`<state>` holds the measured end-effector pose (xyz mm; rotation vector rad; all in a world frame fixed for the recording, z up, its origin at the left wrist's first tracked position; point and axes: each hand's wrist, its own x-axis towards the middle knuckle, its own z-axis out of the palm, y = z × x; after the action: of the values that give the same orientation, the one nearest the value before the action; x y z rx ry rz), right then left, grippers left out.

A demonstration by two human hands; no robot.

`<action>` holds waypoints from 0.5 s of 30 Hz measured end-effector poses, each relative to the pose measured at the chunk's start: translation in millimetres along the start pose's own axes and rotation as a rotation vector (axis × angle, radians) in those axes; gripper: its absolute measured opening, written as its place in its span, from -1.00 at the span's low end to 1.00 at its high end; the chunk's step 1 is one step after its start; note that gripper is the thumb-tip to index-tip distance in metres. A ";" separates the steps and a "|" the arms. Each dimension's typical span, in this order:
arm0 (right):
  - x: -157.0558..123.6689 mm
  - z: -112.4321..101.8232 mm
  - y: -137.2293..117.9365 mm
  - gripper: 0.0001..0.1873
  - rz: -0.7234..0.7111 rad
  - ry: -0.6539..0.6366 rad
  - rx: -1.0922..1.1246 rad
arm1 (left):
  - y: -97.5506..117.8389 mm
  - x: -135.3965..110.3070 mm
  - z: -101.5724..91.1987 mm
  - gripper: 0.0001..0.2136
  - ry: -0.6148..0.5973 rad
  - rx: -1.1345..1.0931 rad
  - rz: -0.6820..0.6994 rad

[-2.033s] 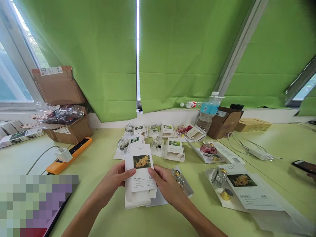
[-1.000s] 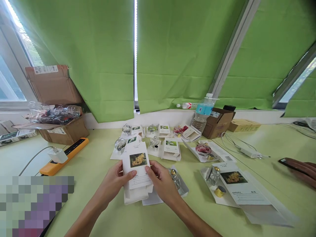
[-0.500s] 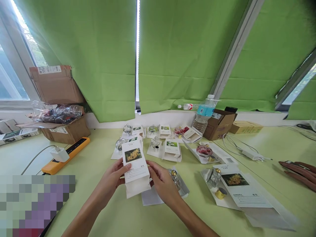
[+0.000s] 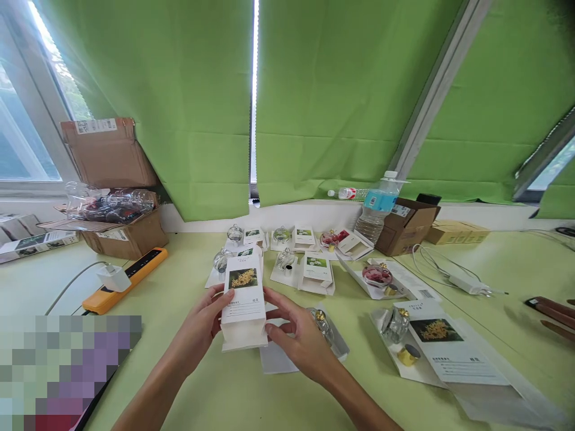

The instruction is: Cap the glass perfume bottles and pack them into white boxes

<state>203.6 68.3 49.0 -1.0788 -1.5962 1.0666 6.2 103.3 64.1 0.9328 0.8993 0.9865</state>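
A white paper carton [image 4: 243,302] with a yellow-flower picture is held up over the table, its lower end flap facing me. My left hand [image 4: 204,326] grips its left edge, thumb on the front. My right hand [image 4: 299,335] is at the right edge, fingers behind and thumb near the lower corner. Just behind my right hand lies an opened white package with a clear glass bottle [image 4: 324,326], partly hidden. To the right rest another glass bottle [image 4: 396,326], a gold cap [image 4: 408,355] and an opened flower carton [image 4: 460,341].
Several small bottles with cartons [image 4: 314,272] stand farther back. At the left are an orange power strip [image 4: 146,269] and a cardboard box [image 4: 128,236] of plastic bottles. A large water bottle [image 4: 377,206] and a white charger [image 4: 469,284] are at the right. Another person's fingers [image 4: 557,329] show at the edge.
The carton has turned more upright, and its end flap faces me more. My right fingers have spread along its edge. The other person's fingers at the right have shifted outward.
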 end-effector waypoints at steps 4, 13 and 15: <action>-1.0 -2.1 -0.6 -0.37 -0.015 -0.015 -0.008 | 1.3 0.4 2.0 -0.51 0.024 0.011 -0.007; -0.1 -2.2 0.6 -0.30 0.010 0.030 0.000 | -2.6 0.8 5.8 -0.52 0.005 0.012 -0.003; 0.5 -2.5 1.0 -0.29 0.013 0.061 -0.001 | -0.8 -1.0 8.3 -0.51 0.008 0.021 -0.013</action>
<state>206.0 69.5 48.7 -1.1131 -1.5437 1.0325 13.7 100.2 66.3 0.9407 0.9229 0.9722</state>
